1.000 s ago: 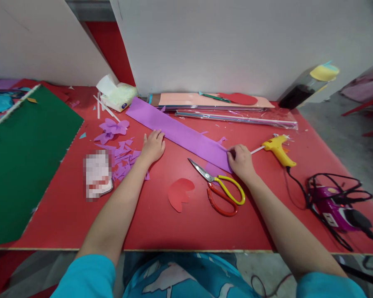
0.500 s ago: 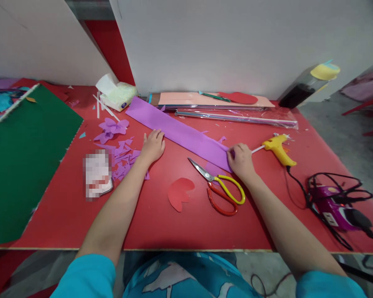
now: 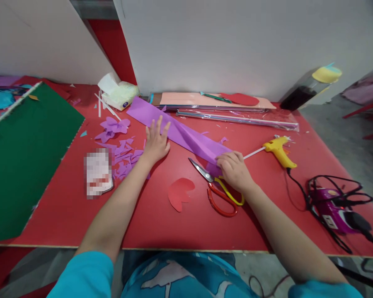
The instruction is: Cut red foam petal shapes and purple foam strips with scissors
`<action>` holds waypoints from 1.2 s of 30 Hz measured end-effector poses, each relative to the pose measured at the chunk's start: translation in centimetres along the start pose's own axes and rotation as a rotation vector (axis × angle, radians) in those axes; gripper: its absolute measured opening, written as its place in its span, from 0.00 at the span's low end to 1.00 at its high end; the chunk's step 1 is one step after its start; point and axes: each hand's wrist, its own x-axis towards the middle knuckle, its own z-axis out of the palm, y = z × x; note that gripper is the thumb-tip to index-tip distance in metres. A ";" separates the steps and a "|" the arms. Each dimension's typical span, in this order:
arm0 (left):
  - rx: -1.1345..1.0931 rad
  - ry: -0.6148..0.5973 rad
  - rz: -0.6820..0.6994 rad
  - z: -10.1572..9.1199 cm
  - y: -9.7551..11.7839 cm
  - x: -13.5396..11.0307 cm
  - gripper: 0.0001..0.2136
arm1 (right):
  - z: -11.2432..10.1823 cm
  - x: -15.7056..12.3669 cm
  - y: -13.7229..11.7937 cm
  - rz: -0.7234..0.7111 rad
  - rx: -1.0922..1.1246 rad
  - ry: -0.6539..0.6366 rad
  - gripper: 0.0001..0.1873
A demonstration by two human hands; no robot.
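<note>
Purple strip (image 3: pixel 186 134) pinched by right hand (image 3: pixel 234 171), hiding scissors (image 3: pixel 219 188); left hand (image 3: pixel 157 142) presses flat, fingers spread.

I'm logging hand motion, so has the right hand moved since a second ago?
Yes. The right hand has slid left, away from the yellow glue gun, folding the long purple paper strip's end; it now overlaps the yellow-and-red-handled scissors.

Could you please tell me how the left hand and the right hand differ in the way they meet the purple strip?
The left hand lies flat with fingers spread, pressing the purple strip near its middle; the right hand is curled, pinching the strip's near end. The left hand sits beside the purple scraps; the right hand sits over the scissors. Both touch the same strip on the red table.
</note>
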 end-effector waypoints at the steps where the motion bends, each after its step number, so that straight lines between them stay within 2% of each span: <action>1: 0.002 0.009 0.061 -0.6 0.5 0.1 0.32 | -0.3 0.0 -0.4 -0.044 -0.008 -0.014 0.13; 4: -0.004 -0.035 0.307 -2.5 2.4 0.1 0.32 | -0.9 0.0 -1.3 -0.138 -0.031 -0.004 0.15; 6: -0.027 -0.059 0.456 -3.3 3.6 -0.1 0.26 | -1.3 -0.1 -1.6 -0.189 -0.036 0.037 0.15; 9: -0.064 -0.068 0.603 -3.7 4.8 -0.5 0.14 | -1.8 -0.3 -1.9 -0.223 -0.015 0.109 0.12; 11: -0.070 -0.098 0.662 -3.7 5.1 -0.7 0.12 | -2.2 -0.4 -2.1 -0.198 0.015 0.153 0.09; 14: -0.035 -0.127 0.649 -4.0 5.0 -0.7 0.13 | -3.2 -0.4 -3.0 -0.097 0.032 0.200 0.03; 16: 0.010 -0.135 0.617 -4.4 4.7 -0.6 0.13 | -4.1 -0.7 -3.8 -0.001 -0.002 0.190 0.03; 17: 0.031 -0.141 0.605 -4.6 4.6 -0.6 0.14 | -4.5 -0.9 -4.3 0.056 -0.035 0.146 0.04; 21: 0.081 -0.158 0.570 -5.3 3.9 -0.5 0.16 | -5.8 -2.9 -5.8 0.201 -0.114 -0.346 0.07; 22: 0.089 -0.166 0.558 -5.5 3.8 -0.6 0.16 | -5.9 -3.5 -6.1 0.227 -0.102 -0.421 0.08; 24: 0.097 -0.193 0.525 -5.8 3.6 -0.7 0.18 | -5.7 -4.5 -6.3 0.273 -0.123 -0.488 0.12; 29: 0.090 -0.273 0.438 -6.7 3.7 -1.4 0.18 | -4.0 -5.2 -6.3 0.327 -0.055 -0.454 0.20; 33: 0.080 -0.315 0.445 -7.0 4.0 -2.0 0.17 | -2.4 -4.8 -5.8 0.376 -0.028 -0.356 0.23; 36: 0.056 -0.338 0.430 -7.2 4.0 -2.3 0.16 | -2.0 -4.7 -5.5 0.388 -0.069 -0.304 0.22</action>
